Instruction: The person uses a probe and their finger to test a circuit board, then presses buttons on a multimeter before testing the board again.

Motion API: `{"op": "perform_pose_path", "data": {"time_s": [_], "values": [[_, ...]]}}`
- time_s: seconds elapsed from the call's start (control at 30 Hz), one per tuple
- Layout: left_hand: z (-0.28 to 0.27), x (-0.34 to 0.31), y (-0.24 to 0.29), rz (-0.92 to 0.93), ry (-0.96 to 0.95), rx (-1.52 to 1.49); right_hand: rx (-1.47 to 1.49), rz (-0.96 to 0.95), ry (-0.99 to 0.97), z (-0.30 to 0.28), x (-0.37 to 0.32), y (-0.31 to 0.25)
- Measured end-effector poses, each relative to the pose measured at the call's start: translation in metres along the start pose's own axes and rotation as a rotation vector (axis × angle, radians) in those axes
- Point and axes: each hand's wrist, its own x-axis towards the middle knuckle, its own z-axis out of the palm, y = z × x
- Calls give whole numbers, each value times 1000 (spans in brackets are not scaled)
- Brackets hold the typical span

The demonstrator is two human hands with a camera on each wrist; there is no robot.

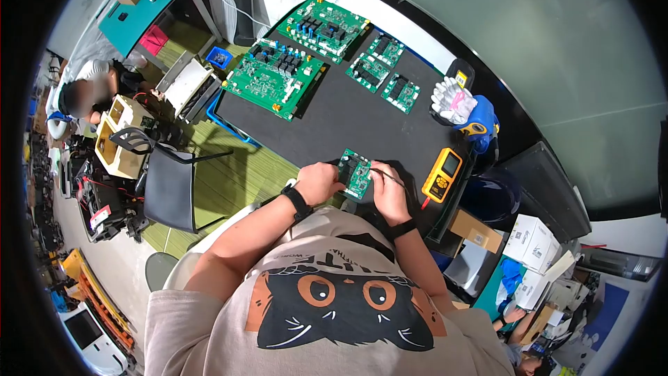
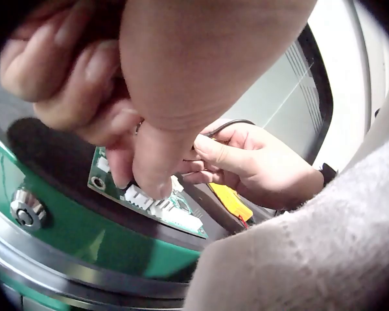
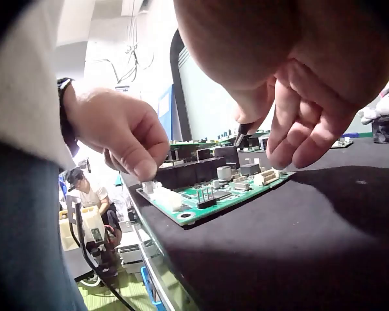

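A small green circuit board (image 1: 355,174) lies on the dark mat close to the person's body. My left hand (image 1: 319,182) pinches a white connector (image 3: 165,195) at one edge of the board (image 3: 230,197), thumb and finger together. From the other side, my right hand (image 1: 390,193) grips a thin dark tool (image 3: 244,131) with a metal tip, pointed down over the board's black parts; whether the tip touches them is unclear. Fingertips of my right hand (image 3: 311,116) rest by the board's far edge. Part of the board (image 2: 100,178) is hidden under my left hand (image 2: 84,91) in the left wrist view.
Two large green boards (image 1: 273,78) and several small ones (image 1: 401,93) lie farther back on the dark mat (image 1: 292,141). At the right are a yellow meter (image 1: 442,175), white gloves (image 1: 452,99) and a blue object (image 1: 483,124). A chair (image 1: 170,188) stands left; another person (image 1: 90,97) is beyond.
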Motion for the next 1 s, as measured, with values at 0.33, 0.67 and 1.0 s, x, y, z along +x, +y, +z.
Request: {"op": "perform_pose_path", "data": {"time_s": [0.33,0.67,1.0], "values": [[-1,1,0,-2,11,-2,-109,-126,-73,-6,-3,3],[-2,0,1,-24,83,-21,-136,-220,-107,-2,-6,6],[-2,-2,7,-63,42,-2,-131,-158,-126,-5,-12,3]]}}
